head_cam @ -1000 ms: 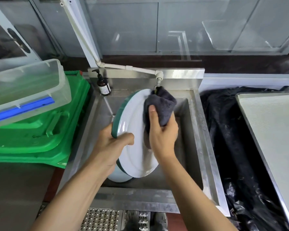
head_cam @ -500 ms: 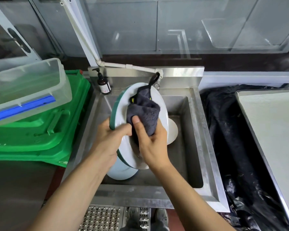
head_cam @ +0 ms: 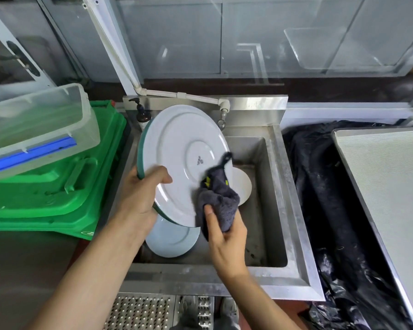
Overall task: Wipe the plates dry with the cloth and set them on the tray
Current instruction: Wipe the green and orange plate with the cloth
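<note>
The left hand (head_cam: 142, 195) grips the large white plate (head_cam: 184, 160) by its green-edged rim, thumb over the underside, and holds it tilted up over the sink (head_cam: 275, 194) so that the back, with its maker's mark, faces the person and any drips fall into the basin. The right hand (head_cam: 227, 236) clutches the bunched dark grey cloth (head_cam: 218, 201) and presses it to the lower right of that underside, which suggests the back of the plate is the part being dried now. Below the held plate a second plate (head_cam: 172, 241) lies in the sink, half covered, and a third plate (head_cam: 244, 186) peeps out behind the cloth; how many more lie beneath cannot be told. The flat metal-edged surface at far right is probably the tray (head_cam: 386, 186), well apart from the sink and cut off by the frame. The plate's face is hidden, so whether it is dry cannot be judged.
</note>
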`<state>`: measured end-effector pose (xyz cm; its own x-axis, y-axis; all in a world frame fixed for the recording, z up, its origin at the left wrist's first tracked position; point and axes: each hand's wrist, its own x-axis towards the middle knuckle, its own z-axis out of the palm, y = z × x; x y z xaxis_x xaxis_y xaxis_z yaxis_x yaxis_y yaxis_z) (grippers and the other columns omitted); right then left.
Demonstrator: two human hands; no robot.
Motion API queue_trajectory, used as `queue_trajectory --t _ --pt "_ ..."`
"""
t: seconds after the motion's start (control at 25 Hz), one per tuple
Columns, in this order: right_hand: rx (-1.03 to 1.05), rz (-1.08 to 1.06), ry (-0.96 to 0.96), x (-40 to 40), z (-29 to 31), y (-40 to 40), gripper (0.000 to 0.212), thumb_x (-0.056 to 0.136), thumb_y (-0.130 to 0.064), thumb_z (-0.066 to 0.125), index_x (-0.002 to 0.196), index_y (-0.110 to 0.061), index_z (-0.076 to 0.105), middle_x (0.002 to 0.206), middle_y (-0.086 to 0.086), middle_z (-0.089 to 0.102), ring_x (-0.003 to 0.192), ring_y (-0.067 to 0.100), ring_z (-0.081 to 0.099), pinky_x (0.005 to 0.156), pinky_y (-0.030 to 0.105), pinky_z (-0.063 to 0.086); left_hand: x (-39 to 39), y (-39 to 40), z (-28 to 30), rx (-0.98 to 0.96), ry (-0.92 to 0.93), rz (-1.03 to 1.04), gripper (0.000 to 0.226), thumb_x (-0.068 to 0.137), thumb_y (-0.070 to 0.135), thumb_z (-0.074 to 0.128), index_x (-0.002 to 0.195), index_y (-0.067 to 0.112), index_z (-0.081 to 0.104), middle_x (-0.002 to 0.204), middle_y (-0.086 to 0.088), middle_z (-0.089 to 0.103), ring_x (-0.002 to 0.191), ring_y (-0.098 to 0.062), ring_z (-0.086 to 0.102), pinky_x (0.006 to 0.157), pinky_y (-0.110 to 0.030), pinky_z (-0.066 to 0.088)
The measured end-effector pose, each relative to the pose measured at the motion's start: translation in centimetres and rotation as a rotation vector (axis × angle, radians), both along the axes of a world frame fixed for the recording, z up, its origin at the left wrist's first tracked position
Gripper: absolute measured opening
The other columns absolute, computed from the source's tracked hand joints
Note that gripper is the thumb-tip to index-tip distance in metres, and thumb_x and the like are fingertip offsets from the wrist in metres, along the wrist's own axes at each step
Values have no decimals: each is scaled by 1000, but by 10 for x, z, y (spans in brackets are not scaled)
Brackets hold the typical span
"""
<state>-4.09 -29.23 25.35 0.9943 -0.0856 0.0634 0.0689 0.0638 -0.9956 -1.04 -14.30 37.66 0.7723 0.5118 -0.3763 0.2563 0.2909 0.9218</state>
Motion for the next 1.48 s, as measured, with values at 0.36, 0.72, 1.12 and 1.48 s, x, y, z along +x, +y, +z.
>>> queue_trajectory --t 0.36,0.72,1.12,1.48 --pt "59 -216 201 97 31 -28 16 99 -45 63 101 -32 71 91 -22 75 91 -11 68 77 11 50 -20 2 -3 25 -13 -178 31 48 11 68 74 24 78 82 -2 75 78 -17 70 69 -31 54" --pt "-128 108 -264 89 81 3 18 97 -47 64 109 -33 65 100 -19 70 97 2 67 81 13 47 -24 -15 -8 133 -42 -285 20 53 7 64 72 12 70 73 -5 68 70 -14 64 59 -26 50" --pt "-156 304 -251 13 26 -9 50 97 -50 66 138 -21 58 135 -11 64 131 13 58 110 41 45 -7 -9 2 53 11 -104 33 50 6 60 81 5 70 79 -17 66 76 -28 63 74 -38 50" --pt "-83 86 -156 85 82 7 31 96 -47 65 117 -24 66 101 -19 73 96 -1 68 81 17 49 -20 -23 5 98 18 -166 21 51 8 65 67 19 72 73 -4 68 75 -21 63 69 -34 48"
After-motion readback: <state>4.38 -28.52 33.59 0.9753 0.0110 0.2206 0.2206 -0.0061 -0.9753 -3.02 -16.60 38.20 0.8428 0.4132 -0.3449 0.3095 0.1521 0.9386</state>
